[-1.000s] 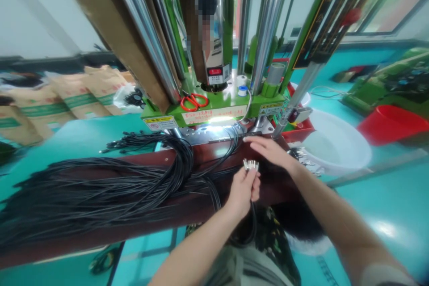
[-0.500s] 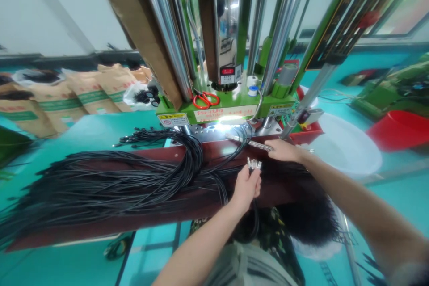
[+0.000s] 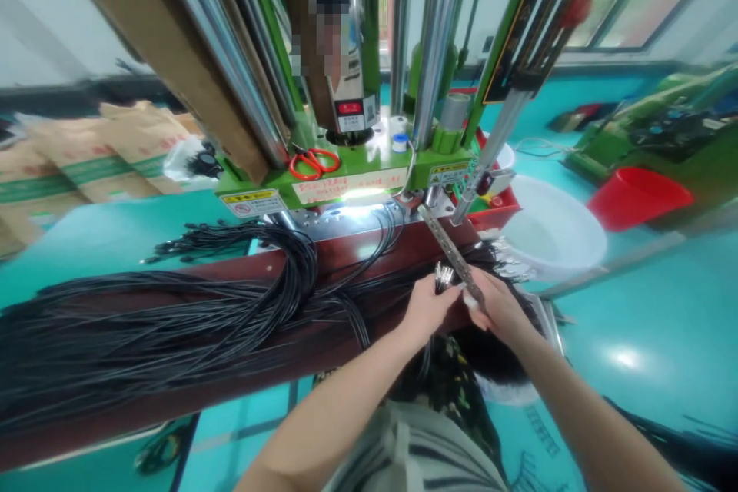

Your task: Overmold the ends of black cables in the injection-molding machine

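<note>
My left hand [image 3: 425,309] is closed round a small bunch of black cables, whose silvery metal connectors [image 3: 443,275] stick up past the thumb. Close beside it, my right hand [image 3: 496,306] grips the near end of a long, narrow metal bar [image 3: 450,246] with notches or holes along it. The bar slants away from me, its far end near the front of the green press [image 3: 380,169]. Whether any cable sits in the bar I cannot tell. Several black cables [image 3: 385,234] run from the lit plate under the press onto the dark red table [image 3: 201,407].
A thick heap of black cables [image 3: 173,323] covers the table's left side. Red-handled scissors [image 3: 314,164] lie on the press ledge. To the right stand a red tray [image 3: 507,204], a white tub [image 3: 576,238] and a red bucket [image 3: 639,200]. Paper sacks [image 3: 115,161] line the left.
My right hand has drawn the metal bar back from the lit plate and turned it, bringing it beside my left hand. The left hand still holds its cables. The view has swung right.
</note>
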The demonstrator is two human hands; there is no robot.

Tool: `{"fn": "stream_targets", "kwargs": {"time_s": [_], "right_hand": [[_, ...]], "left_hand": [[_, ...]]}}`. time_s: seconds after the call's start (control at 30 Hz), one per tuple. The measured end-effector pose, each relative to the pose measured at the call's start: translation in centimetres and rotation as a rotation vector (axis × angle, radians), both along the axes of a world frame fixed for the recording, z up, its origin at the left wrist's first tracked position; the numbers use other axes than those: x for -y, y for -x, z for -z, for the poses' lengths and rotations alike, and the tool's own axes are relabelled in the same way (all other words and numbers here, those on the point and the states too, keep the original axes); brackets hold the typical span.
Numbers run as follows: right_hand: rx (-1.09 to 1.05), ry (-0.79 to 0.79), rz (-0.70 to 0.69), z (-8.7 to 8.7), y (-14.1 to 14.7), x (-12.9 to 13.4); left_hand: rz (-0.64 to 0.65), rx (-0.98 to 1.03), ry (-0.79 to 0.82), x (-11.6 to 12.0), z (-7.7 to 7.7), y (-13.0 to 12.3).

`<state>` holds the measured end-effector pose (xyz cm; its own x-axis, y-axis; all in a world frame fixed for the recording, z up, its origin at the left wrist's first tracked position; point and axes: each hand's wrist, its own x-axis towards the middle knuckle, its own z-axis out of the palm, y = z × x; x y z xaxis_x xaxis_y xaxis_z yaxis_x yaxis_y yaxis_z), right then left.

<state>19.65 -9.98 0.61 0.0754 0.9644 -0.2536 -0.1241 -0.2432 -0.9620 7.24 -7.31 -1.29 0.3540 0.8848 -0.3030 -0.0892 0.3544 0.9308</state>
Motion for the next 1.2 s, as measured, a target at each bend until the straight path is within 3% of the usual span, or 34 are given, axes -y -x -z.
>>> {"fn": "stream_targets", "kwargs": {"time_s": [0.23,0.43,0.67,0.9,1.2], "right_hand": [[0.029,-0.03,0.027,0.6,0.0,0.1],[0.248,-0.017,0.037,0.2,0.6,0.7],[-0.012,0.022,0.161,0.3,0.4,0.7],[-0.036,0.046,0.094,0.4,0.1,0.7],[-0.008,0.041,0.056,0.1,-0.1,0.9]], "left_hand": [[0.011,-0.012,-0.014,0.0,0.0,0.2],[0.02,-0.024,-0.039,0.1,0.0,0.6],[-0.051,-0.02,-0.047,-0.5,0.0,1.4],[0.112,-0.175,-0.196,-0.9,0.5,1.3],[0.167,-0.241,-0.234,-1.1,0.3,1.6]]}}
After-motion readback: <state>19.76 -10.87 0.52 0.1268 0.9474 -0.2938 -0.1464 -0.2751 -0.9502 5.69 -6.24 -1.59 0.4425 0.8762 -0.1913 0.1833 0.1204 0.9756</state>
